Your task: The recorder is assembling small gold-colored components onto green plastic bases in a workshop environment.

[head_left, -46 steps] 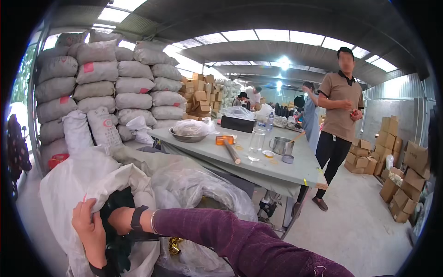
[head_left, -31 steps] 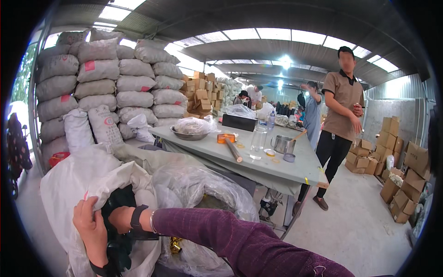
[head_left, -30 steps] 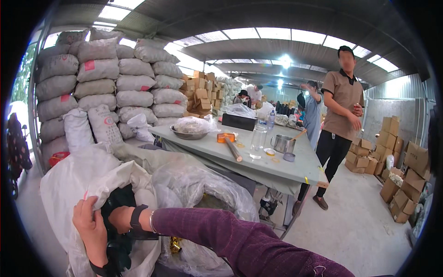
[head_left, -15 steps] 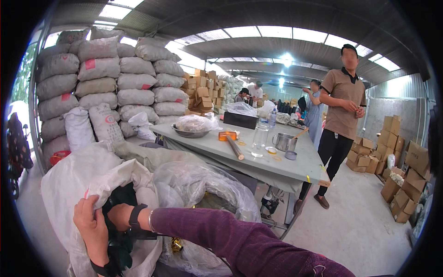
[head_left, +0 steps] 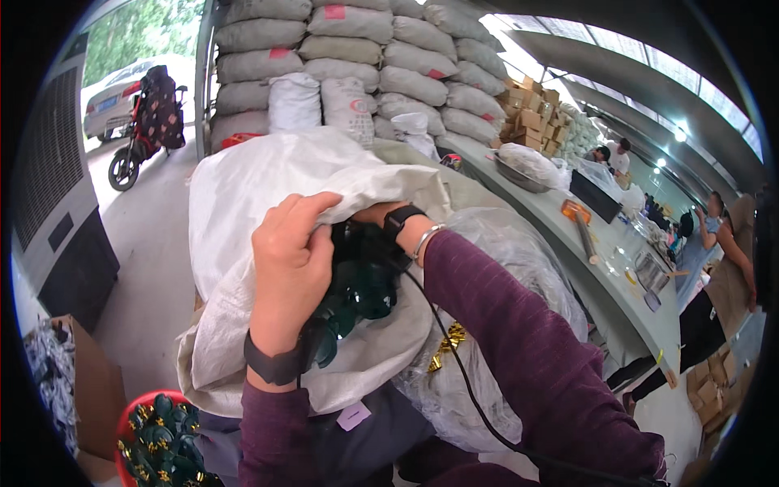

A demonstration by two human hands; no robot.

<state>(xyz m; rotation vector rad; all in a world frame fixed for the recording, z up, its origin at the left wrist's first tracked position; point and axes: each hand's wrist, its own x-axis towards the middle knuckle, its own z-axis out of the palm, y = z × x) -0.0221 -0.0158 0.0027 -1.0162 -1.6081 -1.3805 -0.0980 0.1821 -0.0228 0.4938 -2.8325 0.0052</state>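
My left hand [head_left: 290, 264] grips the folded rim of a big white woven sack [head_left: 268, 174] and holds its mouth apart. My right hand is out of sight: the wrist, with a black watch and a bangle [head_left: 408, 227], goes down into the sack. Inside the mouth lies a heap of dark green plastic pieces [head_left: 357, 284]. Both my sleeves are purple. A clear plastic bag [head_left: 503, 260] with gold bits lies against the sack's right side.
A red basin [head_left: 158, 438] of green pieces with gold tips stands at lower left beside a cardboard box [head_left: 85, 390]. Stacked grey sacks [head_left: 365, 57] rise behind. A long grey table [head_left: 568, 243] with tools runs right, with people standing by it. A scooter [head_left: 150, 122] stands outside.
The view has swung left and down, closer to the sack. My left hand has moved up to the sack's rim, and my right hand has gone deeper inside.
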